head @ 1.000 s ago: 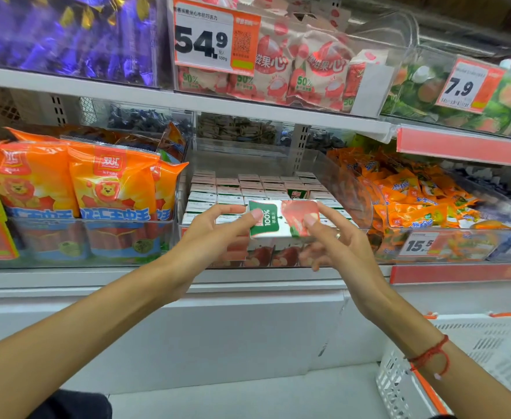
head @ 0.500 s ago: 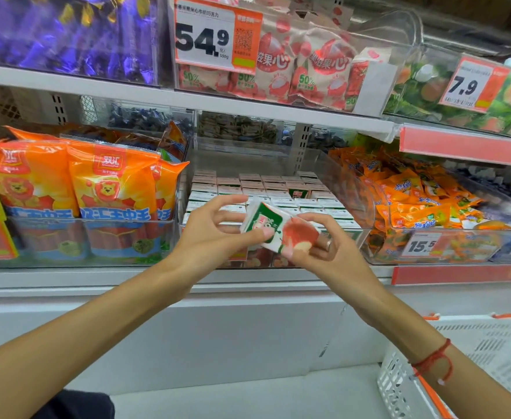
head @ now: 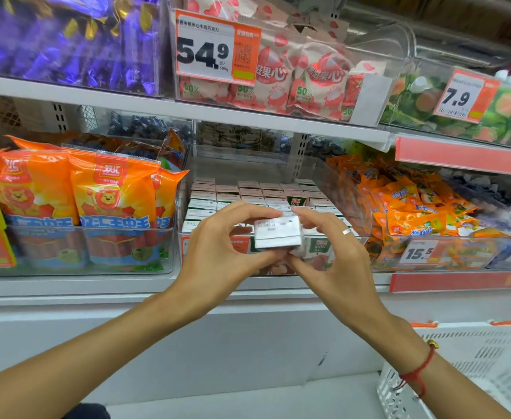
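Observation:
A small juice carton (head: 276,232) is held in front of the middle shelf, its white end with printed marks turned toward me. My left hand (head: 221,252) grips its left side with thumb below and fingers curled over the top. My right hand (head: 332,252), wearing a silver ring, pinches its right side and lower corner. Behind the hands, a clear bin (head: 187,189) holds several rows of the same green-and-white cartons (head: 248,192).
Orange sausage packs (head: 76,201) fill the bin to the left, orange snack packets (head: 414,204) the bin to the right. Candy bins with price tags 54.9 (head: 215,52) and 7.9 (head: 462,96) sit on the shelf above. A white shopping basket (head: 471,373) stands at lower right.
The carton has been rotated between both hands: its green-and-red face showed before, now its white end faces me. Both hands stayed in front of the carton bin.

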Available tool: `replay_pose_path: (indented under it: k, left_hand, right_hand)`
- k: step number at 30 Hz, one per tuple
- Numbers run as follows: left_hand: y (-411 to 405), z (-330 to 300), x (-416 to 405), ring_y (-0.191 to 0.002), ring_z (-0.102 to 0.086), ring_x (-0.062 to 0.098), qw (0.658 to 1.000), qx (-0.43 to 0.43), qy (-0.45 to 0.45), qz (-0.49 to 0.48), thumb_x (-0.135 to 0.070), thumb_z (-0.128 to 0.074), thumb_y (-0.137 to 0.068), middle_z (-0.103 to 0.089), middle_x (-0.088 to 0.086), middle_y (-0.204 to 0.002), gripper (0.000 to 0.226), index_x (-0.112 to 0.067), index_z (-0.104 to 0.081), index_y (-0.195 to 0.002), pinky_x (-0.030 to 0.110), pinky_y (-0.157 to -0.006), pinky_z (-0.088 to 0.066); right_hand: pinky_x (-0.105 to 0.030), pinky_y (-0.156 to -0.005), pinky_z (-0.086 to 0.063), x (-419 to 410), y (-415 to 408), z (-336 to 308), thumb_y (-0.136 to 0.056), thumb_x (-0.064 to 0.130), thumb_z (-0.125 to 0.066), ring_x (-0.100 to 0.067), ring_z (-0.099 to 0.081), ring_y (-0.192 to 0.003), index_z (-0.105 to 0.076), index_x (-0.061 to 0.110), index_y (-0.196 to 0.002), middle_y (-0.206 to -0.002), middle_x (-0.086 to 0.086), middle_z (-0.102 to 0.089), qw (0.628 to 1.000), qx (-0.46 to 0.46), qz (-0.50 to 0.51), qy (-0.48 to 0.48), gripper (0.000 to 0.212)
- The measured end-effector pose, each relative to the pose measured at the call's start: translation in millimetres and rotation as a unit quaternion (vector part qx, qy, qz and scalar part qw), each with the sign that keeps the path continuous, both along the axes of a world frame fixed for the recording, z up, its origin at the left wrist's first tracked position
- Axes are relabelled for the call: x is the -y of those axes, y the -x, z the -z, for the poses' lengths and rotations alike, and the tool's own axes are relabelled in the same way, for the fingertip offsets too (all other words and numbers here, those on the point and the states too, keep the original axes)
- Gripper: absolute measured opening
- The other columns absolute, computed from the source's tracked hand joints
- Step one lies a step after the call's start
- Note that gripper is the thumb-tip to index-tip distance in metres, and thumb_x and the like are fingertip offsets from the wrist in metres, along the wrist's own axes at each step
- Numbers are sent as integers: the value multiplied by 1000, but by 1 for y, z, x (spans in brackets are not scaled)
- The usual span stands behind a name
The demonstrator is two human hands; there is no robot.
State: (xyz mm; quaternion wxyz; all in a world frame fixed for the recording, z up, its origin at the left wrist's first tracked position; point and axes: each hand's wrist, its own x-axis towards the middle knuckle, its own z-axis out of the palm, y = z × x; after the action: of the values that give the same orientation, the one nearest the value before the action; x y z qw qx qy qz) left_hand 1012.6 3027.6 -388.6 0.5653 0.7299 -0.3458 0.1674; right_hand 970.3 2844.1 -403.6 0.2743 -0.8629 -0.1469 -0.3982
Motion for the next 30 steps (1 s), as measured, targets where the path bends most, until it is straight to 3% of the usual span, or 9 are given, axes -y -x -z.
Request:
replay_pose_path:
  k: [3, 6, 9, 12, 14, 17, 22, 26, 30]
  left_hand:
    - [-6, 3, 2, -109, -60, 0, 999, -29, 14, 19, -16, -85, -70, -67, -21, -109, 50, -36, -65, -112, 15, -88, -51]
    - [-18, 8, 5, -113, -56, -5, 999, -28, -2, 31, -28, -80, -77, -64, -24, -117, 48, -41, -60, -119, 12, -94, -45]
    - [-39, 13, 5, -124, -46, -2, 983, 31, -145, -111, -54, -52, -91, -55, -22, -133, 41, -41, -52, -130, 21, -101, -36]
    - [-63, 20, 3, -135, -38, 7, 924, 135, -313, -171, -50, -31, -101, -47, -10, -145, 46, -29, -48, -139, 26, -111, -27]
    - [-76, 27, 3, -135, -40, 10, 906, 148, -358, -173, -49, -25, -102, -48, -8, -145, 49, -29, -51, -138, 27, -108, -33]
    - [-82, 35, 3, -127, -49, 8, 899, 164, -360, -191, -51, -23, -102, -56, -11, -137, 50, -31, -56, -133, 24, -96, -43]
    - [-85, 39, 2, -127, -49, 5, 900, 163, -355, -196, -55, -20, -100, -54, -14, -139, 53, -34, -54, -134, 23, -94, -45]
    - [-85, 40, 2, -129, -47, 4, 902, 162, -349, -195, -54, -21, -101, -53, -15, -140, 51, -35, -53, -135, 23, -94, -45]
    - [-84, 39, 2, -127, -49, 5, 902, 165, -346, -199, -55, -24, -100, -55, -14, -138, 50, -34, -55, -134, 23, -93, -46]
  right_hand:
    - [-21, -76, -52, -3, 0, -1, -82, 40, -71, -6, -55, -99, -49, 28, -133, -117, 6, -62, 999, 11, 17, 36, 56]
    - [-36, -59, -57, 3, -4, -2, -82, 31, -77, -14, -59, -89, -49, 29, -137, -116, 3, -60, 997, 8, 48, 57, 62]
    - [-42, -66, -57, 17, -9, -8, -80, 32, -78, -16, -62, -93, -53, 24, -129, -117, 2, -59, 995, 34, 92, 10, 55]
    - [-39, -73, -57, 34, -20, -17, -77, 54, -68, -16, -61, -94, -48, 27, -118, -106, 7, -59, 991, 33, 101, -75, 52]
    - [-27, -69, -55, 49, -32, -21, -77, 56, -67, -13, -62, -89, -43, 32, -111, -98, 10, -60, 990, 22, 115, -77, 48]
    - [-11, -64, -48, 71, -58, -24, -83, 37, -73, -6, -60, -86, -41, 34, -113, -101, 8, -60, 992, 0, 126, -10, 43]
    - [-43, -62, -54, 90, -104, -44, -87, 25, -72, -20, -64, -77, -43, 28, -123, -116, 0, -56, 972, -65, 152, 168, 47]
    - [-42, -69, -49, 92, -135, -62, -86, 19, -71, -30, -61, -90, -51, 27, -124, -113, -5, -59, 920, -175, 153, 315, 44]
    - [-33, -77, -47, 88, -162, -77, -84, 12, -72, -24, -60, -102, -58, 21, -125, -116, -5, -66, 909, -275, 93, 299, 44]
